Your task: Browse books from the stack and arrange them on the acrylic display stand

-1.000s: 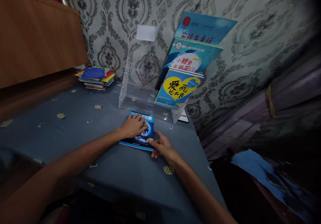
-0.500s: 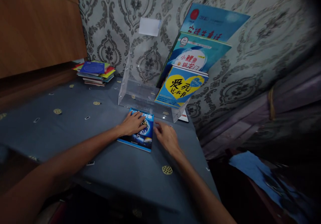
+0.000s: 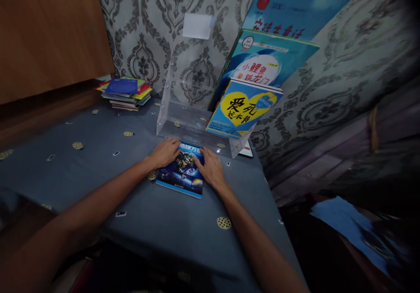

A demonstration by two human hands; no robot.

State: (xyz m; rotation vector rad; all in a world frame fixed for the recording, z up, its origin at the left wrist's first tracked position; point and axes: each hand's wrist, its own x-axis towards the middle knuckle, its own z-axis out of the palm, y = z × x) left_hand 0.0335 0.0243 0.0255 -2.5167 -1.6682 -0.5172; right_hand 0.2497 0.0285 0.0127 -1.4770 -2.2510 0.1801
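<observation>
A blue book (image 3: 182,181) with a picture of the earth on its cover lies flat on the table, face up. My left hand (image 3: 165,153) holds its upper left edge, the fingers reaching toward the top corner. On the opposite side, my right hand (image 3: 210,167) grips the upper right edge, thumb over the cover and fingers along the side. Just beyond the book stands a clear acrylic rack (image 3: 167,129). In its right part several books lean upright, the front one a blue book with a yellow heart (image 3: 243,109).
A stack of books (image 3: 123,92) sits at the back left, below a wooden cabinet (image 3: 52,34). The table (image 3: 98,170) wears a grey patterned cloth. A white card (image 3: 197,26) is at the rack's top. Blue cloth (image 3: 348,227) lies at the lower right.
My left hand has slid from the cover's middle to the book's left edge. My right hand has come onto the right edge. The view has shifted slightly.
</observation>
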